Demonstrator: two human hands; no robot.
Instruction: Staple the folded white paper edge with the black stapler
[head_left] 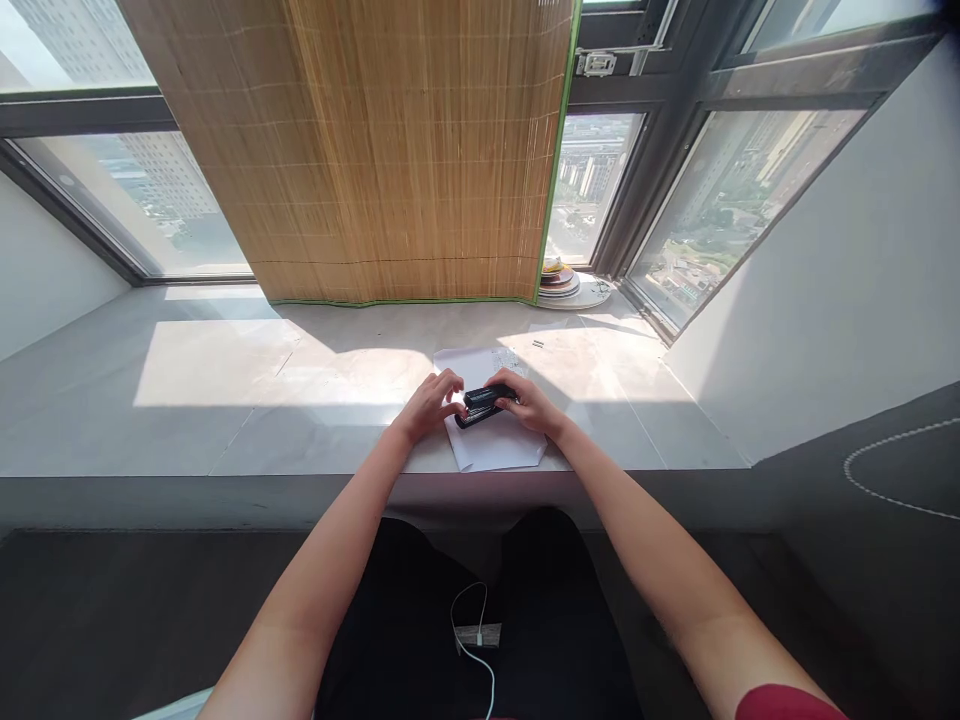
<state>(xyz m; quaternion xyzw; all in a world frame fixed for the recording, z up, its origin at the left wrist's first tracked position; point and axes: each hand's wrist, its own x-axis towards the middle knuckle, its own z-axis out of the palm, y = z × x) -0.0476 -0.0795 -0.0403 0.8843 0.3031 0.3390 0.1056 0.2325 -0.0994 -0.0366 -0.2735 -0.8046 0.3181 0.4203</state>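
A black stapler (pixel 480 411) is held above white paper sheets (pixel 499 450), its top arm lifted apart from its base. My right hand (pixel 525 402) wraps around its hinge end, thumb and fingers closed on it. At the stapler's front end is my left hand (pixel 433 402), with its fingers curved and thumb apart from them. The left thumb is close to the base's tip; I cannot tell whether it touches. Two small strips that look like staples (pixel 538 343) lie on the sill beyond the paper.
The pale stone window sill (pixel 300 440) carries the paper near its front edge. A bamboo blind (pixel 412 150) hangs down to the sill's back. Stacked plates (pixel 561 285) stand by the window corner. A white cable (pixel 480 660) lies over my dark-clothed lap.
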